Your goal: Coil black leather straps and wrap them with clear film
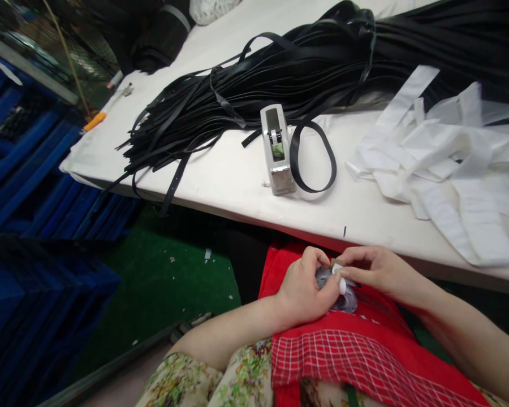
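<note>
Over the lap, my left hand [305,285] is curled around a small greyish, crumpled bundle [344,302] that looks like thin plastic. A small white piece [343,286] shows against it near the left thumb. My right hand [375,271] meets the left one with thumb and fingers pinched at the bundle's upper edge, by a bit of brown and white material. The fingers partly cover what is held, so its exact kind is unclear. Both hands are just in front of the table edge, above the red apron [326,350].
On the white-covered table [220,186] lies a big bundle of black straps [254,85]. A white dispenser-like device [277,150] stands beside a looped black strap [314,183]. White strips [441,164] are heaped at right. Blue pallets [29,164] are stacked on the left above green floor.
</note>
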The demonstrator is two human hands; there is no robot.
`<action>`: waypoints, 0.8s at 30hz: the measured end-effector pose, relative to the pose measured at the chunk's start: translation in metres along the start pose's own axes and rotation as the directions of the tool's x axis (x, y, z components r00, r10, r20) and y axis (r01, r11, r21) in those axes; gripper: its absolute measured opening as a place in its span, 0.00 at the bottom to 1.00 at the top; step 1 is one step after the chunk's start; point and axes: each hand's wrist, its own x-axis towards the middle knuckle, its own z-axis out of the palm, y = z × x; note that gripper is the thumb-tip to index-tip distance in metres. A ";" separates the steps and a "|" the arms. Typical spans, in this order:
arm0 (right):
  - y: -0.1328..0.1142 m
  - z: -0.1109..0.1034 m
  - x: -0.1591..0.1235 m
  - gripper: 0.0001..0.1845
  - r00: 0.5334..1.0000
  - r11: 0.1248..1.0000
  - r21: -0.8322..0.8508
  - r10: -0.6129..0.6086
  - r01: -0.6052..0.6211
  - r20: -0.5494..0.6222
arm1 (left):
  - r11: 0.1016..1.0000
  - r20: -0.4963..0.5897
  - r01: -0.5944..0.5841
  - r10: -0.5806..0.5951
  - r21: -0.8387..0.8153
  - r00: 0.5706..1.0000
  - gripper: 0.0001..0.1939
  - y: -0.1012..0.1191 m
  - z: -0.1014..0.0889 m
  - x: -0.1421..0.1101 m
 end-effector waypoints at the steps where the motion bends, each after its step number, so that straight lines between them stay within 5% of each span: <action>1: 0.000 -0.001 0.000 0.19 1.000 1.000 -0.007 0.007 -0.007 0.012 | 1.000 0.014 0.014 -0.013 -0.007 1.000 0.13 0.001 0.001 0.000; 6: 0.000 -0.002 -0.003 0.12 0.998 0.981 -0.187 -0.039 0.048 0.053 | 0.999 0.107 0.028 -0.024 -0.035 0.994 0.15 0.003 0.002 0.002; 10: -0.008 0.006 -0.010 0.07 0.948 0.818 -0.518 -0.316 0.250 -0.043 | 0.980 0.217 0.145 -0.114 -0.136 0.970 0.18 -0.002 -0.005 0.012; 13: -0.016 0.009 -0.012 0.10 0.893 0.686 -0.639 -0.450 0.348 0.004 | 0.851 0.530 0.399 -0.176 -0.341 0.829 0.17 -0.007 -0.013 0.025; 15: -0.020 0.007 -0.010 0.12 0.879 0.644 -0.673 -0.475 0.364 0.022 | 0.754 0.622 0.482 -0.127 -0.446 0.773 0.21 -0.007 -0.018 0.034; 20: -0.023 -0.006 -0.006 0.17 0.786 0.556 -0.696 -0.618 0.455 0.020 | 0.802 0.378 0.275 -0.066 -0.531 0.923 0.25 -0.001 -0.031 0.051; 24: -0.019 -0.010 -0.003 0.20 0.668 0.455 -0.708 -0.744 0.540 0.031 | 0.679 0.319 0.275 -0.063 -0.681 0.946 0.23 0.003 -0.039 0.056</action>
